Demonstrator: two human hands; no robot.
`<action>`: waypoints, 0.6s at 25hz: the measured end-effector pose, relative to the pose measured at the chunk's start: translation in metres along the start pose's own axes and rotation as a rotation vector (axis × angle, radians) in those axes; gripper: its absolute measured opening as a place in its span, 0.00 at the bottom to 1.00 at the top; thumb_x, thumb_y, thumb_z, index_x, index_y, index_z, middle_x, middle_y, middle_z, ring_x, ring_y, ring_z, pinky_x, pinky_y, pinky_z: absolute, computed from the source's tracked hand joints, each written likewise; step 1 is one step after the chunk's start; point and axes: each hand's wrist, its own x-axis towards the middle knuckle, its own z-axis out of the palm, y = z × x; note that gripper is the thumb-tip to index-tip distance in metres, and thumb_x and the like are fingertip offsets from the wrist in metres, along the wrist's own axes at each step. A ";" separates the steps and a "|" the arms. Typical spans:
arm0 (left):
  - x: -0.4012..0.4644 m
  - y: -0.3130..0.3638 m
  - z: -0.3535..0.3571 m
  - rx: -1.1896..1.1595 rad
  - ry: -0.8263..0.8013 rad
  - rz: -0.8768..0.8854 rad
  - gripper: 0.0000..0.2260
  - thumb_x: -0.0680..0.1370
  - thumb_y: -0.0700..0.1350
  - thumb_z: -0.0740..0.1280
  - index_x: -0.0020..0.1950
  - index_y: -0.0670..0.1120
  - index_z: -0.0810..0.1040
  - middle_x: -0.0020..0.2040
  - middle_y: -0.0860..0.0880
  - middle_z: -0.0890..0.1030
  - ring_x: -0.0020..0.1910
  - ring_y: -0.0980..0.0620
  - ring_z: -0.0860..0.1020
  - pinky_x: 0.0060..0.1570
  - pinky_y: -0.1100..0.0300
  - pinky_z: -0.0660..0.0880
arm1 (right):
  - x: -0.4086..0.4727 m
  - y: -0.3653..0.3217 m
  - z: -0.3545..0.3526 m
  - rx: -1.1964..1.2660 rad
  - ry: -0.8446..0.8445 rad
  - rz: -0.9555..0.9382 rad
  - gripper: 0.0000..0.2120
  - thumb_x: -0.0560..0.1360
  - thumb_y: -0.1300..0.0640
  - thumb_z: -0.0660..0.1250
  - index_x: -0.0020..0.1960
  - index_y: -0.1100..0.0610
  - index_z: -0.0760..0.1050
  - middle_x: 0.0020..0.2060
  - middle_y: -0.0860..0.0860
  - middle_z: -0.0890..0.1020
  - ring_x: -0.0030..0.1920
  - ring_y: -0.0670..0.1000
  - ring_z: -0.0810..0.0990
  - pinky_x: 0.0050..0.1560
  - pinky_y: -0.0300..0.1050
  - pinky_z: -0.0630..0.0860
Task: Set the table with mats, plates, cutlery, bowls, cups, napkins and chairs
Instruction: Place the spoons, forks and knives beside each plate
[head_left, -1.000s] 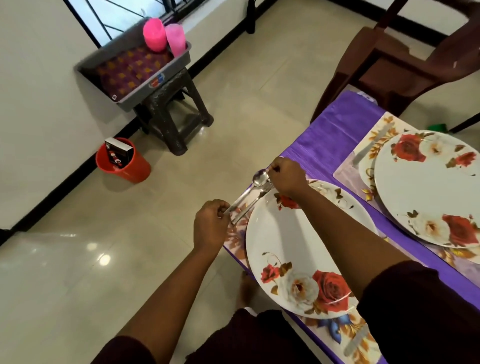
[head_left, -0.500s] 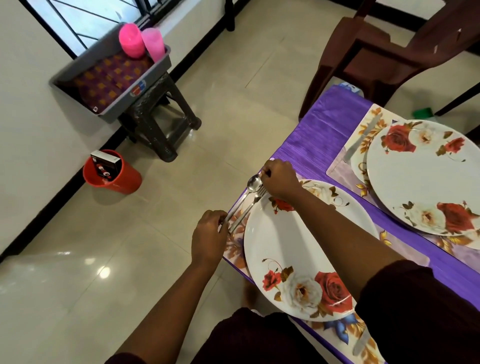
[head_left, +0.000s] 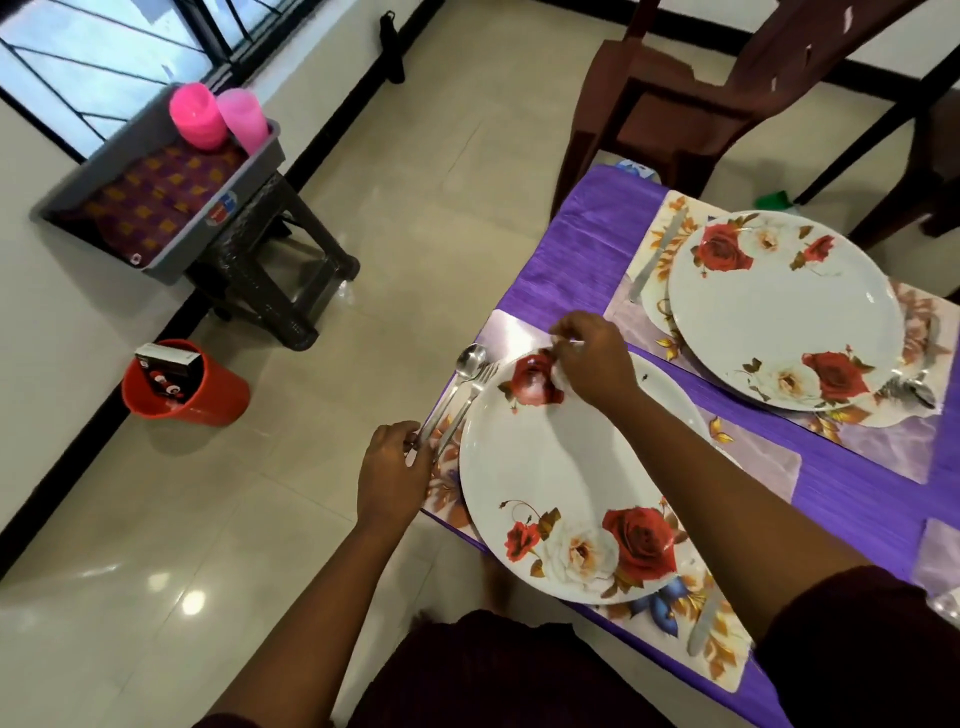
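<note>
A spoon (head_left: 470, 361) and a fork (head_left: 480, 379) lie side by side on the floral mat (head_left: 722, 644), just left of the near rose-patterned plate (head_left: 561, 467). My left hand (head_left: 395, 467) pinches their handle ends at the table's edge. Over the plate's far rim hovers my right hand (head_left: 592, 358), off the cutlery, its fingers loosely curled with nothing in them. A knife (head_left: 701, 629) lies on the mat to the right of this plate. A second plate (head_left: 784, 306) sits on the far mat with a knife (head_left: 654, 260) on its left.
The purple tablecloth (head_left: 561, 244) ends close to my left hand. A brown chair (head_left: 675, 104) stands at the table's far end. On the left, a grey tray (head_left: 156, 208) with two pink cups (head_left: 197, 117) rests on a dark stool (head_left: 270, 280). A red bucket (head_left: 182, 384) stands on the floor.
My right hand has let go of the spoon's bowl end and moved right, over the plate's far rim. The spoon and fork now lie flat; my left hand stays at the handles.
</note>
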 end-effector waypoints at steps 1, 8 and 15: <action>-0.001 -0.001 -0.001 -0.005 0.008 -0.004 0.13 0.77 0.46 0.69 0.59 0.42 0.79 0.55 0.45 0.78 0.51 0.48 0.79 0.47 0.61 0.71 | -0.010 0.009 -0.015 0.013 0.043 0.011 0.05 0.75 0.64 0.66 0.49 0.59 0.79 0.46 0.54 0.82 0.48 0.52 0.79 0.50 0.46 0.76; -0.025 0.027 0.001 -0.034 0.047 0.120 0.14 0.76 0.45 0.70 0.59 0.42 0.76 0.56 0.43 0.75 0.57 0.45 0.72 0.50 0.56 0.69 | -0.110 0.083 -0.107 -0.011 0.298 0.378 0.06 0.74 0.66 0.68 0.50 0.61 0.79 0.43 0.51 0.80 0.42 0.50 0.77 0.40 0.34 0.68; -0.044 0.044 0.013 -0.126 -0.159 0.083 0.20 0.75 0.39 0.71 0.64 0.38 0.70 0.63 0.41 0.69 0.53 0.49 0.75 0.48 0.62 0.73 | -0.191 0.112 -0.113 0.045 0.293 0.721 0.10 0.69 0.66 0.72 0.49 0.57 0.79 0.40 0.51 0.80 0.43 0.53 0.78 0.41 0.42 0.69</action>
